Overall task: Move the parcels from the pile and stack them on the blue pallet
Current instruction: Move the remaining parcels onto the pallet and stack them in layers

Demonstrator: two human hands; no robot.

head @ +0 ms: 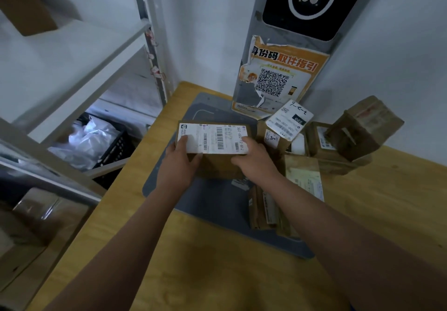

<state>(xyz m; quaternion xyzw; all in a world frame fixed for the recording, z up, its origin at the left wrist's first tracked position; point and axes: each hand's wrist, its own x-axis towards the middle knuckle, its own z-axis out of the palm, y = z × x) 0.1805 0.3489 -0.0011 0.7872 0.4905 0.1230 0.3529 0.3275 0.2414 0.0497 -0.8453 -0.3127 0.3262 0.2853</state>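
You've got the parcel (pixel 214 139) in both hands, label up, over the back half of the pallet (pixel 217 204). Can't tell if its base is touching yet. Left hand (pixel 180 158) grips the left end and right hand (pixel 252 158) the right end. The fingers (pixel 246 141) curl over the top edge on both sides and nothing else is held.

To do it well: set it down flat w/ long side square to the pallet edge, near a back corner so later parcels fit beside and on top. Let go only once it sits level.

Room: pallet front and middle look bare. Flat parcels (pixel 266 209) lie on its right edge, so don't shove into them. The pile (pixel 338 136) is just right of your right hand, stacked loose and probably easy to knock. Kiosk (pixel 278 78) stands close behind. The surface (pixel 193 262) ends at left, w/ a crate (pixel 116 146) and shelf (pixel 79 52) beyond, so stay off that edge.
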